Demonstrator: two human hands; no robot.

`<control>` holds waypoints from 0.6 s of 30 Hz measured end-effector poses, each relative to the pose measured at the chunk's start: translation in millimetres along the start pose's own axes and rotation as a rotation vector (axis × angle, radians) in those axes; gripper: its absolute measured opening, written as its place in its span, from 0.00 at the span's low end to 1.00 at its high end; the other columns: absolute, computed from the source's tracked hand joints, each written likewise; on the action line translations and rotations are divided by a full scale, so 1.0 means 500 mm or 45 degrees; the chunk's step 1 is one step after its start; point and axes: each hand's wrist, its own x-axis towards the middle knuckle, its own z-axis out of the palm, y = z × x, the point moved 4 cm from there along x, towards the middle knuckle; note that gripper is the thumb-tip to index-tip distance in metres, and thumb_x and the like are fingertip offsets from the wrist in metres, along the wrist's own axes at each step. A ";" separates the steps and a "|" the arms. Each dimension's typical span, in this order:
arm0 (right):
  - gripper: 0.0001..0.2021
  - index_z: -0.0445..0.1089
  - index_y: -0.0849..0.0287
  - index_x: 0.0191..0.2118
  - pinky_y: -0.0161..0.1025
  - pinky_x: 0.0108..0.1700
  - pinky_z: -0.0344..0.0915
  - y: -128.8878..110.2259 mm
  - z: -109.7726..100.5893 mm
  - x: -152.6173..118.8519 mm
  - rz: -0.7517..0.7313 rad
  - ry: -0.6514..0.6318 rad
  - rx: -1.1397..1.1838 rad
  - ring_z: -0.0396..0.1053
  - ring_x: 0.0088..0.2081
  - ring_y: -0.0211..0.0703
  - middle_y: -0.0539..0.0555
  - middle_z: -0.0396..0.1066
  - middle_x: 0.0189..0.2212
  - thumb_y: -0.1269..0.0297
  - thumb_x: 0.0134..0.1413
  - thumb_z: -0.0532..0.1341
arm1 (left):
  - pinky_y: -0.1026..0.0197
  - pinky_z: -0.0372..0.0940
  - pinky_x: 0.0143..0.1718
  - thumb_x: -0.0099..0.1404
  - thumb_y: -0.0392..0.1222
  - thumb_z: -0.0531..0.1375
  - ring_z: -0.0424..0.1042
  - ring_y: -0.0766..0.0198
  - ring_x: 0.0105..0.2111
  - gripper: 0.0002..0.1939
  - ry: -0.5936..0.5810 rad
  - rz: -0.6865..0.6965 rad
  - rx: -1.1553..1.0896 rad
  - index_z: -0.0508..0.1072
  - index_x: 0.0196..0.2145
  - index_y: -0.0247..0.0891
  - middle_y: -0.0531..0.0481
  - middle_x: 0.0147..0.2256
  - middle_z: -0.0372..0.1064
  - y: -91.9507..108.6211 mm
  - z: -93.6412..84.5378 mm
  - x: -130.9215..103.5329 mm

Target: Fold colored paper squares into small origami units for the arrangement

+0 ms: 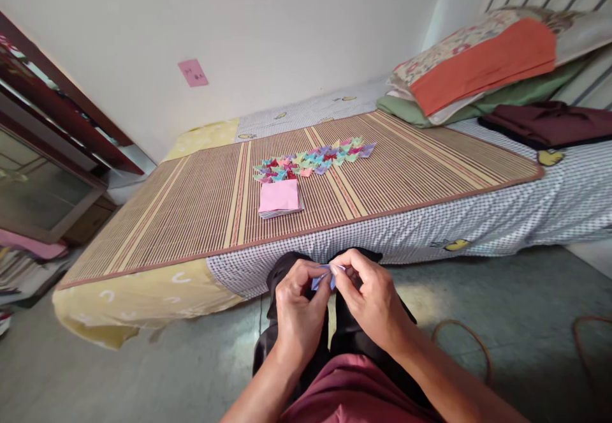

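Both my hands meet above my knees, pinching a small folded piece of purple-blue origami paper [316,282]. My left hand [302,302] grips its left part between thumb and fingers. On the other side my right hand [368,292] pinches the paper's upper right part. Fingers cover much of the piece, so its full shape is hidden. Beyond my hands, on the mat, lies a stack of paper squares [280,197] with a pink sheet on top. Just behind it stand rows of small folded paper pieces [310,160] in many colours, with pointed tips.
A striped woven mat [201,200] covers the bed, over a checked sheet [411,235]. Pillows and folded cloths [488,66] are piled at the right, beside a dark maroon cloth [549,123]. A pink note [193,73] is on the wall. An orange cable [466,327] lies on the floor.
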 end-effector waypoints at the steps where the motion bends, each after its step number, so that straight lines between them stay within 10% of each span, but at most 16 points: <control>1: 0.08 0.67 0.56 0.35 0.35 0.33 0.66 0.000 -0.001 0.001 0.005 -0.002 -0.003 0.72 0.28 0.40 0.49 0.72 0.27 0.72 0.68 0.57 | 0.60 0.66 0.36 0.67 0.36 0.66 0.74 0.61 0.33 0.04 -0.003 -0.002 0.000 0.80 0.33 0.39 0.50 0.32 0.76 0.001 0.001 0.000; 18: 0.06 0.72 0.58 0.46 0.37 0.36 0.72 0.018 -0.003 0.011 0.111 -0.034 0.067 0.76 0.33 0.44 0.54 0.78 0.33 0.64 0.67 0.61 | 0.58 0.75 0.43 0.64 0.45 0.71 0.81 0.56 0.38 0.13 -0.034 -0.391 -0.544 0.82 0.44 0.36 0.45 0.37 0.82 -0.013 0.014 0.001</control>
